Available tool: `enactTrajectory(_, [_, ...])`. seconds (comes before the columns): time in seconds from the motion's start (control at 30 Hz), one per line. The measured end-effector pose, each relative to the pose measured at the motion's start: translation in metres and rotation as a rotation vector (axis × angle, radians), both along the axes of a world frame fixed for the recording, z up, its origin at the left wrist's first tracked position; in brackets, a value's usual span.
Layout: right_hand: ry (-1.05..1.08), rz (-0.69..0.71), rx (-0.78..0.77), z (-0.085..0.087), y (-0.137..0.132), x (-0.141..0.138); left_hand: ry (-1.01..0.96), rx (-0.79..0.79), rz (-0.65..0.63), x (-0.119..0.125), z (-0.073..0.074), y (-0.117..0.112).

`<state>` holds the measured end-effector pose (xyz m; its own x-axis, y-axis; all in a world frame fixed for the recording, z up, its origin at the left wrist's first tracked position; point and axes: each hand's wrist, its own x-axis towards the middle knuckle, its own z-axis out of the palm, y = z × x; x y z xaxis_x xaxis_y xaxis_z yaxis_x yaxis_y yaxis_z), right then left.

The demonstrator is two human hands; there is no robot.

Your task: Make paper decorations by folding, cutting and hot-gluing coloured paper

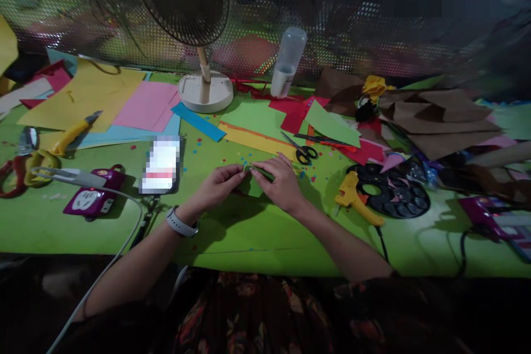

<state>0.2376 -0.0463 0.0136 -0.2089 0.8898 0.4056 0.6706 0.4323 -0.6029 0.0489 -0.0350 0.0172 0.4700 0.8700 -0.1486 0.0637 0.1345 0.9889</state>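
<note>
Between my hands is a small piece of green paper [253, 186], seen against the green table and partly hidden by my fingers. My left hand [219, 185] pinches its left side between thumb and index finger. Along its upper and right part, my right hand [281, 181] grips it, the fingers curled over the edge. A dark fold or shadow shows in the paper near the right thumb. Just beyond my right hand lie dark-handled scissors [306, 154], beside a yellow paper strip [257, 141] and a light green sheet [255, 117].
A phone [162, 166] and a purple power strip [97, 191] with a cable lie to the left. A yellow glue gun [352, 199] and a black palette [400, 191] sit to the right. Behind stand a fan [205, 91] and a plastic bottle [288, 63]. Coloured paper is scattered around.
</note>
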Motion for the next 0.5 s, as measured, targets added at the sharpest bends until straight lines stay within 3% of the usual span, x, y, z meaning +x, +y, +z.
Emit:
enactTrajectory(0.27, [0.093,0.024,-0.021,0.014,0.004,0.008,-0.006,-0.022,0.021,-0.001,-0.002,0.001])
enactTrajectory(0.5, [-0.035,0.062,-0.071,0.014,0.007,0.012,-0.056,-0.074,0.022,-0.001,-0.002,0.0])
